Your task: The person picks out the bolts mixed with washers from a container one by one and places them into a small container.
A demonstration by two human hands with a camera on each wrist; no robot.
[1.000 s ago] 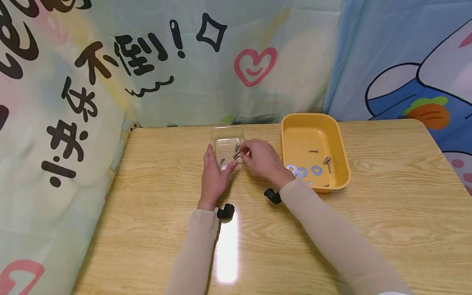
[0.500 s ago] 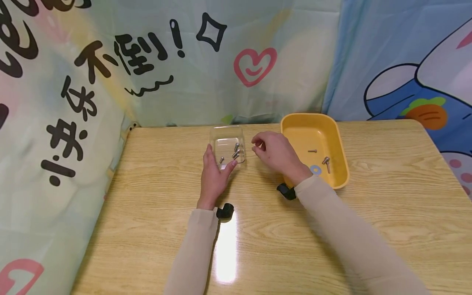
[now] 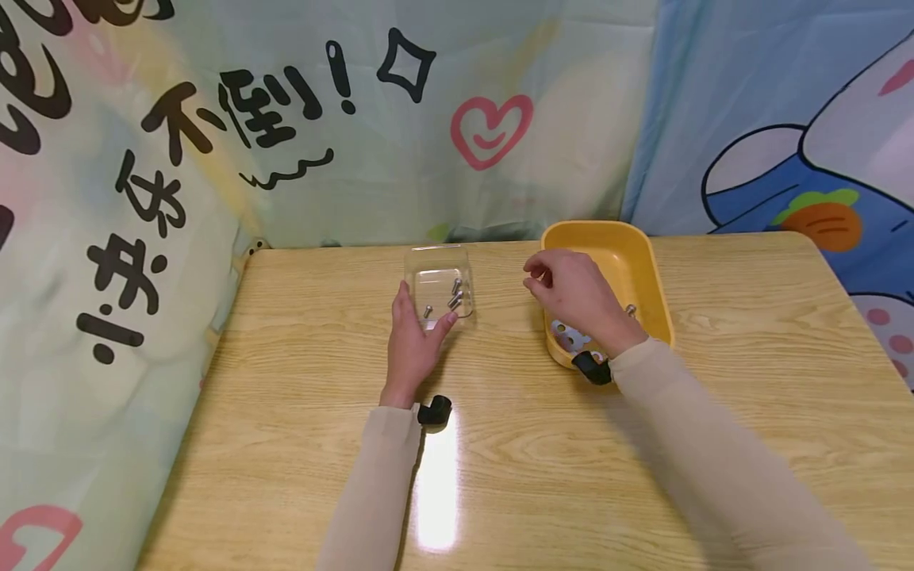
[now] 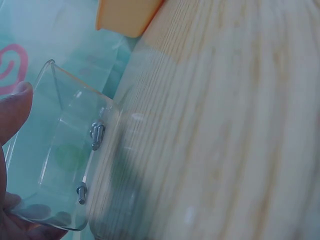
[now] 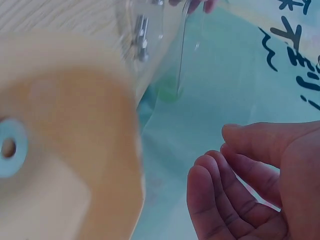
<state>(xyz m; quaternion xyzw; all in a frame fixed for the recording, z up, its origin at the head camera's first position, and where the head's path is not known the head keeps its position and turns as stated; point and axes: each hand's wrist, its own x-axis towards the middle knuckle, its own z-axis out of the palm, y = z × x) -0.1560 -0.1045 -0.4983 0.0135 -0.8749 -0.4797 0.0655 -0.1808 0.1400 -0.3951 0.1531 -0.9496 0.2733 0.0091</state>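
Note:
My left hand [image 3: 414,349] holds a small clear plastic box [image 3: 434,279] by its near side, thumb at one corner and fingers along the left wall. Several short metal bolts [image 3: 455,295] lie inside it toward the right; a lone bolt [image 4: 81,194] lies apart from them. Over the left part of a yellow bin [image 3: 648,270] hovers my right hand [image 3: 577,292], its fingers loosely curled. Thumb and fingertips are close together in the right wrist view, with nothing visible between them. Flat washers [image 3: 569,337] and a bolt [image 3: 631,310] show in the bin, partly hidden by that hand.
Both containers stand near the back edge of the wooden table [image 3: 300,357], the bin to the right of the box. A printed cloth backdrop [image 3: 357,190] hangs directly behind. Black wrist cameras [image 3: 434,411] sit on both cuffs.
My right hand has left the bolts in the clear box and moved right, over the yellow bin, covering part of its contents. The left hand and the box have stayed put.

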